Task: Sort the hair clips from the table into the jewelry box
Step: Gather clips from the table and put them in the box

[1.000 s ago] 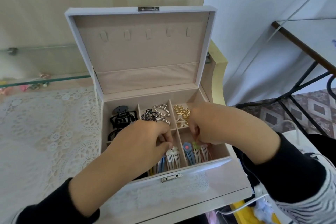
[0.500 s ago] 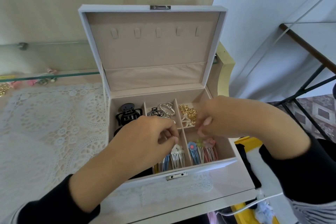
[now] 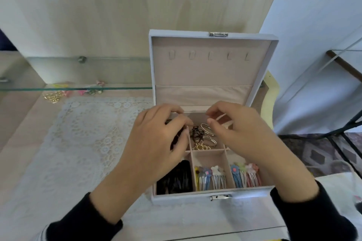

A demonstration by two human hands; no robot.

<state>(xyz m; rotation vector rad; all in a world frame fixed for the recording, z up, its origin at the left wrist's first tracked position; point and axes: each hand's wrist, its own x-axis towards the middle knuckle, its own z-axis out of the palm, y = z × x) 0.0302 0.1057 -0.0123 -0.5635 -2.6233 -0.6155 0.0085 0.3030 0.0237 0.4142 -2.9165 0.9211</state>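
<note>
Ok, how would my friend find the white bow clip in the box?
Start at the open jewelry box on the lace mat. Look along its front row to the middle compartment. The white clip is rightmost there, topped with a white bow, beside a blue clip.

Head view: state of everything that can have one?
jewelry box, lid open, upright
latch, unfastened
left hand, fingers curled over back-left compartment, grip unclear
right hand, fingers curled over back-right compartment, grip unclear
loose clips, on table, not boxed
</note>
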